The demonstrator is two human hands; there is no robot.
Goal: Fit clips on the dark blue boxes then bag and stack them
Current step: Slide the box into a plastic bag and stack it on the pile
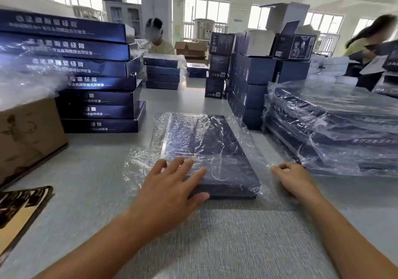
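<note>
A flat dark blue box (215, 149) lies on the grey table in front of me, inside a clear plastic bag (140, 166) whose loose film spreads out on both sides. My left hand (172, 184) rests on the box's near left corner with straight fingers on top and the thumb against the near edge. My right hand (295, 177) is just right of the box, its fingers curled at the bag's loose edge; whether it pinches the film I cannot tell. No clip shows.
A tall stack of unbagged dark blue boxes (97, 97) stands at the left behind a cardboard carton (28, 136). Bagged boxes (336, 132) are piled at the right. More box stacks (247, 89) and two people are across the table. A flat dark-and-tan card (19, 212) lies near left.
</note>
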